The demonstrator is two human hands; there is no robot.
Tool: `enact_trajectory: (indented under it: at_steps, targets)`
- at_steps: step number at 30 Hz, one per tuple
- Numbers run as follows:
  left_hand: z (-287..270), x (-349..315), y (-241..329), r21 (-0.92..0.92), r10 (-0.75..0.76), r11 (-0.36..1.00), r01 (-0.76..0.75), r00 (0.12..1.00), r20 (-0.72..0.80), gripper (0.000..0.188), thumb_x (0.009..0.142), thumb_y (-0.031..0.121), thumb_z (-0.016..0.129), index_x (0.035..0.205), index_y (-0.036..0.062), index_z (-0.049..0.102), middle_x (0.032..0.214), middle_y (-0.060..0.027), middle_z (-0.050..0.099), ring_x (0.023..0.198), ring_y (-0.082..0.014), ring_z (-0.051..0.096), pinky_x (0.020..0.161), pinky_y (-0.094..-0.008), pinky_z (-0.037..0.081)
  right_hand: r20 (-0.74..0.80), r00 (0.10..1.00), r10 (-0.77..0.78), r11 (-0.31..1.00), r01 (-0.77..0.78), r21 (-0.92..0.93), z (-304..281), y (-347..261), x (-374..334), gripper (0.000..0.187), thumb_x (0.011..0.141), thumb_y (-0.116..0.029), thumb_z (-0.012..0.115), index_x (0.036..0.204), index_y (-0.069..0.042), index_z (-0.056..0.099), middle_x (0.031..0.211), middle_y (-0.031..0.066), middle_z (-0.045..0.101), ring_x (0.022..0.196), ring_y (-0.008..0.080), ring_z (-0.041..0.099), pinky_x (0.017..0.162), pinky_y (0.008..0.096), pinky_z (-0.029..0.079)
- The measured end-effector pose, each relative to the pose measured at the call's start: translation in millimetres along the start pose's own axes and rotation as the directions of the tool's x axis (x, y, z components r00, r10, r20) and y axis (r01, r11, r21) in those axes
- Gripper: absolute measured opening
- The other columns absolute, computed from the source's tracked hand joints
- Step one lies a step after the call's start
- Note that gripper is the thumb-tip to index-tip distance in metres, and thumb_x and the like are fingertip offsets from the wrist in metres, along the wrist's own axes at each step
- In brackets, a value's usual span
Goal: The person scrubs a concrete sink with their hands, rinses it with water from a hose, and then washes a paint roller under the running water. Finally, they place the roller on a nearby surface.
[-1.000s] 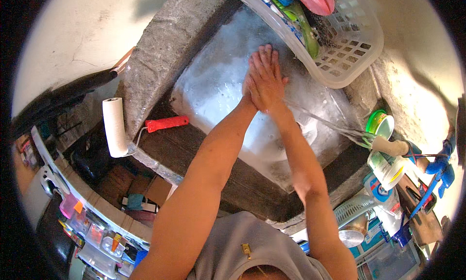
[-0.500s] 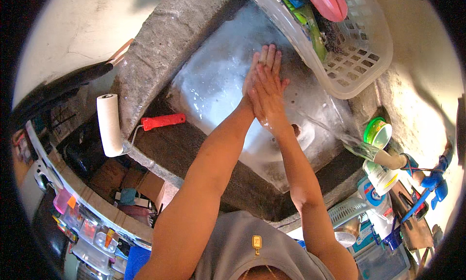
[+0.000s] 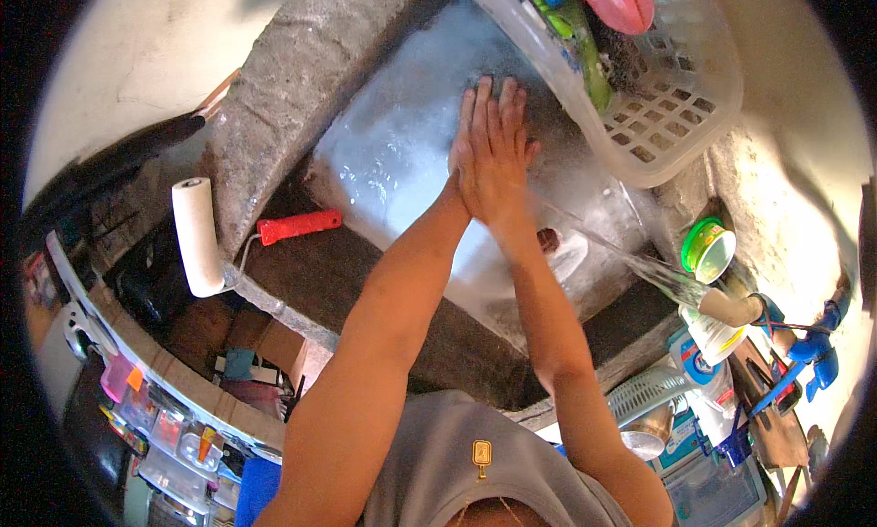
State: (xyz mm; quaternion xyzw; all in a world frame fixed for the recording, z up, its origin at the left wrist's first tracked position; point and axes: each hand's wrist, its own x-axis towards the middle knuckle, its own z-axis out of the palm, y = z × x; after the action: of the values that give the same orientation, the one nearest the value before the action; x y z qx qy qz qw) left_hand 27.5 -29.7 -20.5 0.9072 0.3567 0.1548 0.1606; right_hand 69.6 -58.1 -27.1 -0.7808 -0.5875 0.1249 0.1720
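Observation:
Over the wet basin of a concrete sink [image 3: 393,134], my two hands are pressed together, one over the other. My left hand [image 3: 464,132] lies underneath with its fingers stretched out, and much of it is covered. On top of it rests my right hand [image 3: 496,166], palm down, fingers also straight. Neither hand appears to hold anything. From the pipe spout [image 3: 729,307] at the right, a stream of water [image 3: 630,258] runs toward my right wrist. A dark drain hole [image 3: 548,241] shows just right of that wrist.
A white plastic basket [image 3: 671,152] with a pink item stands at the sink's far right. On the left edge lies a paint roller [image 3: 197,235] with a red handle [image 3: 300,226]. A green-rimmed tub [image 3: 709,250] and blue tap [image 3: 813,349] are at the right.
My right hand has slid forward along my left hand, toward its fingers. The hands have shifted slightly left. Water keeps running from the spout.

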Motion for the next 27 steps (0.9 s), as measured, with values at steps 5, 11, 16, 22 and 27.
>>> enact_trajectory:
  at_steps: [5, 11, 16, 22, 27]
  targets:
    - [29.3, -2.7, -10.5, 0.156, -0.016, 0.988, -0.011, 0.985, 0.173, 0.074, 0.086, 0.053, 0.039, 0.139, 0.0019, 0.029, 0.147, -0.0196, 0.021, 0.135, -0.0426, 0.015, 0.110, -0.0533, 0.010, -0.008, 1.000, -0.020, 0.999, 0.020, 0.042, -7.4, -3.8, 5.8, 0.053, 0.089, -0.024, 0.040, 0.134, 0.005, 0.034, 0.141, 0.0247, 0.030, 0.133, 0.0426, 0.023, 0.108, 0.0535, 0.016]
    - [15.2, 3.3, -6.8, 0.149, 0.000, 0.988, -0.037, 0.971, 0.239, 0.074, 0.086, 0.053, 0.039, 0.139, 0.0021, 0.030, 0.146, -0.0187, 0.022, 0.133, -0.0450, 0.016, 0.109, -0.0550, 0.011, -0.025, 0.995, -0.099, 0.995, 0.099, 0.005, -8.7, 6.5, -3.8, 0.056, 0.089, -0.030, 0.043, 0.133, 0.004, 0.037, 0.138, 0.0234, 0.037, 0.131, 0.0371, 0.029, 0.108, 0.0518, 0.016]
    - [9.1, 0.7, -4.2, 0.269, -0.009, 0.962, -0.053, 0.974, 0.224, 0.074, 0.086, 0.054, 0.039, 0.138, 0.0016, 0.031, 0.146, -0.0177, 0.024, 0.133, -0.0451, 0.018, 0.109, -0.0549, 0.012, 0.065, 0.997, -0.031, 0.997, 0.026, 0.078, -3.4, 1.2, -22.2, 0.052, 0.091, -0.025, 0.040, 0.134, 0.004, 0.036, 0.141, 0.0229, 0.032, 0.132, 0.0417, 0.024, 0.105, 0.0546, 0.019]
    - [14.1, 11.7, -9.8, 0.236, 0.001, 0.969, -0.076, 0.953, 0.303, 0.074, 0.087, 0.054, 0.039, 0.139, 0.0020, 0.030, 0.147, -0.0176, 0.022, 0.133, -0.0444, 0.017, 0.108, -0.0555, 0.013, -0.014, 0.998, -0.068, 0.997, 0.068, 0.021, -5.8, 6.6, -0.7, 0.053, 0.089, -0.028, 0.040, 0.135, 0.000, 0.037, 0.142, 0.0200, 0.033, 0.132, 0.0353, 0.028, 0.106, 0.0539, 0.016]
    - [5.4, 13.5, -3.6, 0.217, 0.014, 0.968, -0.124, 0.895, 0.445, 0.074, 0.087, 0.054, 0.038, 0.139, 0.0024, 0.029, 0.147, -0.0175, 0.020, 0.134, -0.0439, 0.016, 0.108, -0.0559, 0.014, -0.013, 1.000, -0.023, 1.000, 0.023, -0.008, 0.3, 9.2, -4.8, 0.051, 0.088, -0.026, 0.041, 0.133, -0.002, 0.040, 0.144, 0.0146, 0.031, 0.133, 0.0333, 0.027, 0.107, 0.0536, 0.015]
